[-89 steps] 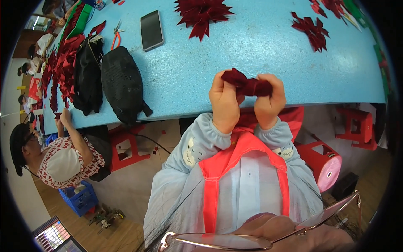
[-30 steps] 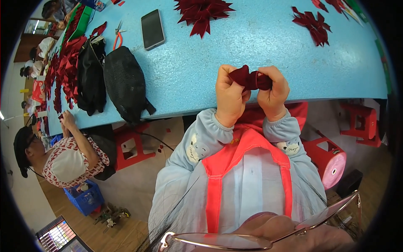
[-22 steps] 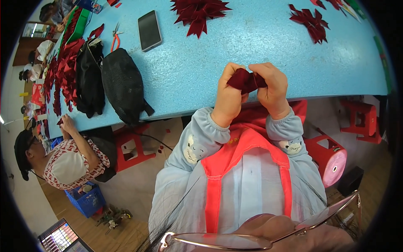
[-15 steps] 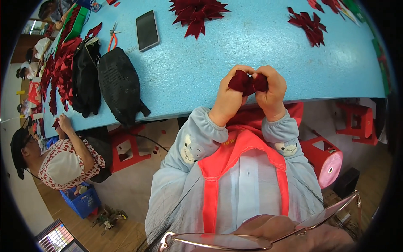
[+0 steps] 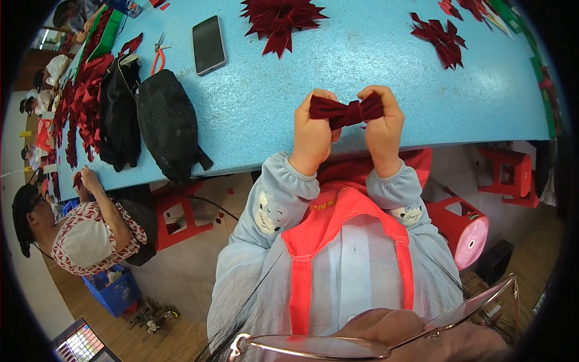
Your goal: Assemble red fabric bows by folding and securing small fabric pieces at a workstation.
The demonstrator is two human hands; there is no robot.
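Observation:
Between my two hands is a dark red velvet bow (image 5: 347, 114) with a knot at its middle, held above the near edge of the blue table (image 5: 265, 114). My left hand (image 5: 313, 130) pinches its left loop, and my right hand (image 5: 385, 123) grips the right loop. Both thumbs and forefingers are closed on the fabric; the other fingers are curled and partly hidden. On the table beyond lie a large pile of dark red bows (image 5: 280, 24) and, to the right, a smaller dark red cluster (image 5: 440, 41).
A phone (image 5: 209, 45), orange-handled pliers (image 5: 158, 54) and black fabric sleeves (image 5: 169, 123) lie to the left. Beyond them are heaped red ribbons (image 5: 90, 102) and a green tray (image 5: 110, 33). A co-worker (image 5: 99, 235) sits at the left. Red stools (image 5: 458, 226) stand by the table.
My hands have moved slightly apart and up. The bow, bunched and folded between my fingers before, is now stretched out sideways with its knot showing.

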